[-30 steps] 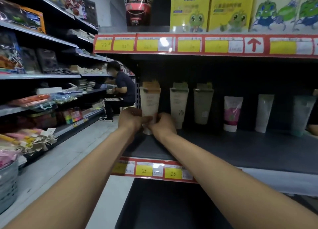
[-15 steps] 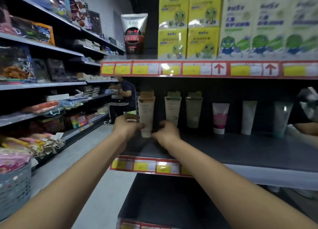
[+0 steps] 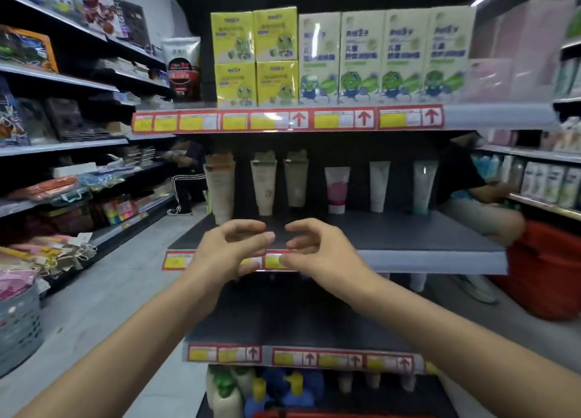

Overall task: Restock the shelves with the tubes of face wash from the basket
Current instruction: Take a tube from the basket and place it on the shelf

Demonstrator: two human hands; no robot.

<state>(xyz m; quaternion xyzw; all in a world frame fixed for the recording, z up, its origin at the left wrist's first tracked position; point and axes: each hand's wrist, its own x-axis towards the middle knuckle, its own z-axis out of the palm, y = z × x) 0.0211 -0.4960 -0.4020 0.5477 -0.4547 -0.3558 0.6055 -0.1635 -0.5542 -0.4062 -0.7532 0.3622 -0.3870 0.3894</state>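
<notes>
Several tubes of face wash stand cap-down along the back of the dark middle shelf (image 3: pixel 408 235). At the left is a beige tube with an orange top (image 3: pixel 222 191), then two pale tubes with green tops (image 3: pixel 264 183) (image 3: pixel 296 182), a white and pink tube (image 3: pixel 337 189), a white tube (image 3: pixel 379 185) and a pale green tube (image 3: pixel 423 186). My left hand (image 3: pixel 226 251) and my right hand (image 3: pixel 317 251) hover in front of the shelf edge, fingers loosely curled, holding nothing. Only a red rim shows at the bottom edge, perhaps the basket (image 3: pixel 330 414).
Boxes with frog pictures (image 3: pixel 317 56) fill the top shelf. Bottles (image 3: pixel 251 389) stand on the lowest shelf. A seated person (image 3: pixel 187 178) is down the left aisle. Another person (image 3: pixel 471 191) and a red bin (image 3: pixel 547 266) are at the right. A grey basket (image 3: pixel 19 326) stands at left.
Both hands have let go of the beige tube, which now stands on the shelf, and have drawn back toward me. The view has pulled back and tilted up.
</notes>
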